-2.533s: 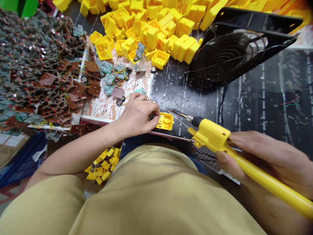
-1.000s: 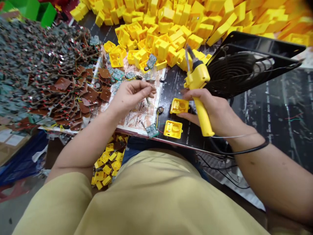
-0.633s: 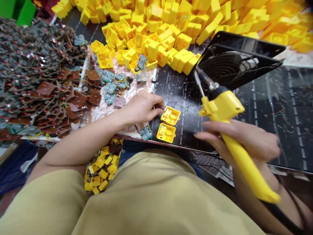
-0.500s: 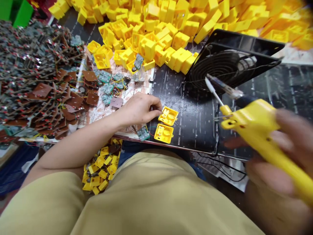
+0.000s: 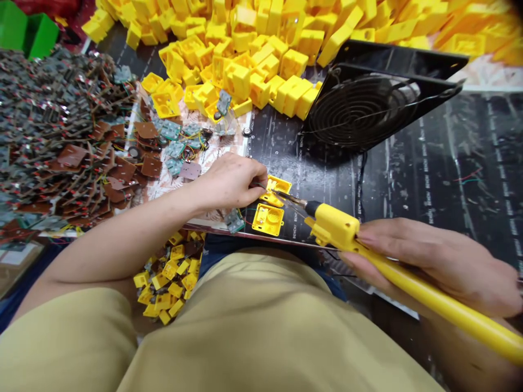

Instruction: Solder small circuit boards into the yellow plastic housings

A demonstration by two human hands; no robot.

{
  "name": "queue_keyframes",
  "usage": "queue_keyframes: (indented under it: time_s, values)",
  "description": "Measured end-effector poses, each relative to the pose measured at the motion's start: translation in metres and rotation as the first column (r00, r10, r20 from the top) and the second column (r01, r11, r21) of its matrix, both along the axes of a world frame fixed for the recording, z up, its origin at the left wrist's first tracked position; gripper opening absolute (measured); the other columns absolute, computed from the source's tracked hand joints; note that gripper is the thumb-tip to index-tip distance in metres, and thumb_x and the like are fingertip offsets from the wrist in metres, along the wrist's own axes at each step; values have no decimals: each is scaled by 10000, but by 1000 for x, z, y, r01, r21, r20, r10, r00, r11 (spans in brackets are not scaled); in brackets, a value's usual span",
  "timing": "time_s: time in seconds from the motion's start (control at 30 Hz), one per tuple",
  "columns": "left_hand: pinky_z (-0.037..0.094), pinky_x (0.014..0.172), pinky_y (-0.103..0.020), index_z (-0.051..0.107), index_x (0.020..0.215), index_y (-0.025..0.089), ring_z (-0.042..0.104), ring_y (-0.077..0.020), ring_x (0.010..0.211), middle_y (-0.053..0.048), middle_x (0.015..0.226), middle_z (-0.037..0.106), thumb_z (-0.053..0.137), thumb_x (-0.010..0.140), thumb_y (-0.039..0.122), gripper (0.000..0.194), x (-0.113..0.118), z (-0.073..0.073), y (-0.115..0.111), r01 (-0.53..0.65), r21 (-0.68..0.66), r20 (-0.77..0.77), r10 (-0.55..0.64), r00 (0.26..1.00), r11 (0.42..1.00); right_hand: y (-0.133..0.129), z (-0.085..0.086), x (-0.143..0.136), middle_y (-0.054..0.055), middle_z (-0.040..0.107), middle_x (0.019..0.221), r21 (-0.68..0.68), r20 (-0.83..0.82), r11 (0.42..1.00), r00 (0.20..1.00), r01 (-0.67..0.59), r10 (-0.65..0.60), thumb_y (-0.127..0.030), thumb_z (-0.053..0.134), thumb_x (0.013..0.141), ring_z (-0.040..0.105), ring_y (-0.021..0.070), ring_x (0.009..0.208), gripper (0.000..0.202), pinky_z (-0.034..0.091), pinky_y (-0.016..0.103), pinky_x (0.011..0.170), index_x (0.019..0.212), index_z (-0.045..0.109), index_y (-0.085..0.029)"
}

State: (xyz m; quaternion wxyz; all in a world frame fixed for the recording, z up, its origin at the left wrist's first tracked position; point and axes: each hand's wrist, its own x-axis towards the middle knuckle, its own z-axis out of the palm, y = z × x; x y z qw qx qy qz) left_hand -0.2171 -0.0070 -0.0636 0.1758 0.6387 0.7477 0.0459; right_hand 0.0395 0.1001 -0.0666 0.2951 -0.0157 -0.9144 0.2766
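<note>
My right hand (image 5: pixel 433 261) is wrapped round a yellow soldering tool (image 5: pixel 339 226). The tool's metal tip is over the upper open yellow case (image 5: pixel 281 185), close to the fingertips of my left hand (image 5: pixel 239 179). Those fingers are pinched at the left edge of this case; what they hold, if anything, is too small to make out. Just below lies a second open yellow case (image 5: pixel 268 219), with a thin wire running to a small green circuit board (image 5: pixel 234 221) on its left.
A black fan (image 5: pixel 359 109) stands tilted behind the cases. Yellow cases (image 5: pixel 245 76) are heaped at the back. Many circuit boards (image 5: pixel 61 136) are piled at the left. More yellow parts (image 5: pixel 169 277) lie below the bench edge.
My right hand has swung the soldering tool left and down, from in front of the fan to the upper case. My left hand stays pinched at the case's edge.
</note>
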Motion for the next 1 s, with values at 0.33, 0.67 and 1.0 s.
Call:
queue_keyframes:
  time_s: [0.33, 0.67, 1.0]
  values:
    - [357, 614, -249, 746, 849, 190, 619, -155, 692, -15, 702, 684, 561, 762, 242, 210, 2, 11, 10, 35, -119, -50, -41, 998, 992, 9, 2, -11, 29, 658, 767, 131, 12, 983, 992, -125, 125, -119, 750, 786, 644, 102, 721, 179, 577, 219, 697, 884, 602, -148]
    - [447, 756, -291, 739, 854, 189, 647, -199, 880, -38, 885, 715, 579, 778, 267, 195, -3, 6, 11, 45, -116, -26, -48, 999, 992, 22, 15, -1, 7, 672, 813, 159, 103, 987, 995, -33, 17, -208, 717, 832, 642, 91, 741, 141, 541, 217, 709, 930, 616, -212]
    - [458, 785, -291, 726, 842, 183, 651, -184, 845, -29, 838, 707, 581, 777, 244, 170, -2, 9, 14, 95, -130, -49, -102, 994, 987, 34, -5, 14, -3, 682, 863, 118, 57, 992, 997, 39, -46, -356, 675, 857, 666, 147, 654, 231, 532, 216, 468, 1071, 618, -291]
